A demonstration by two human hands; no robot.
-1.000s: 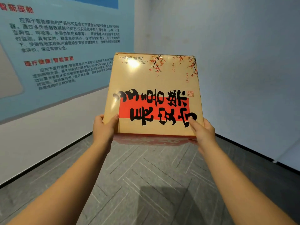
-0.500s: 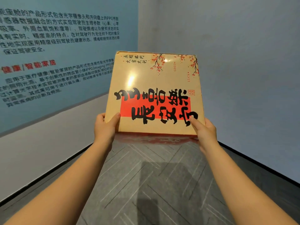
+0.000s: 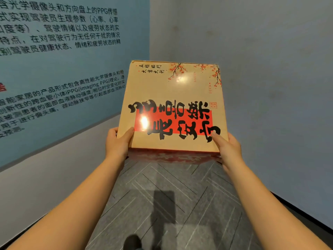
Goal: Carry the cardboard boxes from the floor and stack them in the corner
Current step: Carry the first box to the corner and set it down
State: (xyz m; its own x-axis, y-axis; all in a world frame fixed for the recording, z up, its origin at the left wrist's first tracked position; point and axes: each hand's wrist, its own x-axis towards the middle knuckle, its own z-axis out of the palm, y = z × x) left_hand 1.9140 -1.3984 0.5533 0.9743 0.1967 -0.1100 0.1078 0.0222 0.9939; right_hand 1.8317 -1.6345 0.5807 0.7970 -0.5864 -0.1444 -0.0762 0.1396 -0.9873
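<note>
Both arms are reaching forward; the left hand (image 3: 118, 144) and right hand (image 3: 228, 149) are gripping the box's (image 3: 173, 94) near corners, fingers hiding underneath.

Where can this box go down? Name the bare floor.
Bare patch: the grey patterned floor running to the corner, bordered by the blue text panel wall on the left and the plain grey wall on the right. No stack shows there. Crowded only up high, where left hand and right hand hold the cardboard box.

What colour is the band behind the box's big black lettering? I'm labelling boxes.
Red, on the tan cardboard box; head view.
</note>
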